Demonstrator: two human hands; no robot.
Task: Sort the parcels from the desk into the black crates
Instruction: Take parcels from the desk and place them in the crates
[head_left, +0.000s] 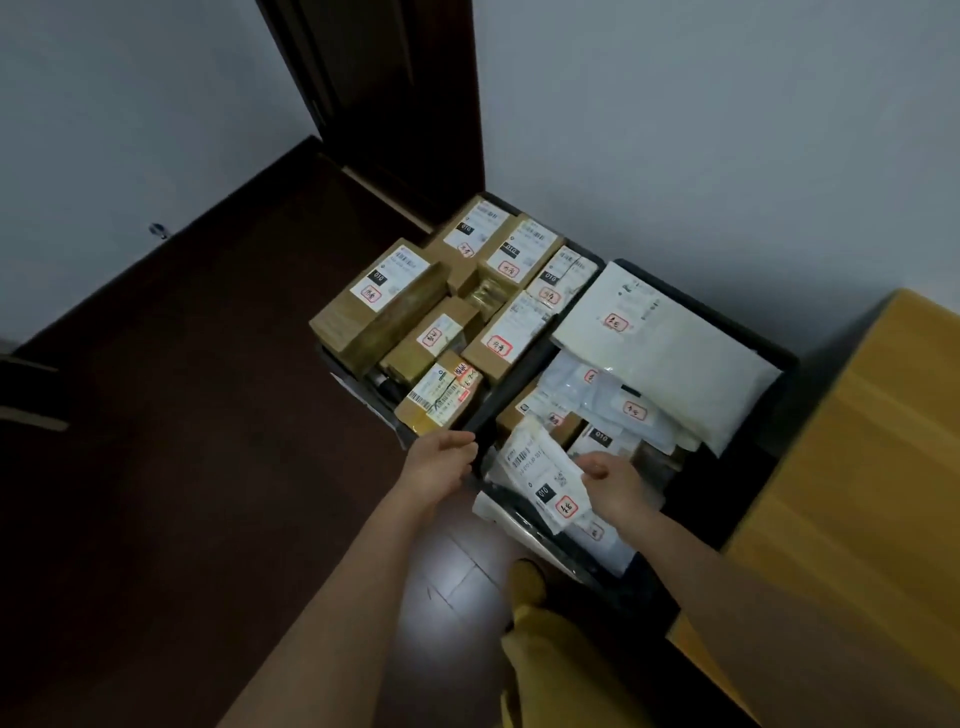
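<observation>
Two black crates stand side by side on the floor. The left crate (358, 387) is piled with several brown cardboard boxes (379, 301) bearing white labels. The right crate (774, 343) holds white mailer bags, the largest one (670, 358) lying on top at the far side. My right hand (613, 480) pinches a small white labelled parcel (545, 478) over the near end of the right crate. My left hand (441, 462) hovers at the near corner of the left crate with fingers loosely curled, holding nothing.
The wooden desk (862, 509) runs along the right edge, close to the right crate. A dark door (395, 88) stands behind the crates, against a white wall. Dark floor (208, 415) spreads to the left. My leg in yellow trousers (545, 649) is below.
</observation>
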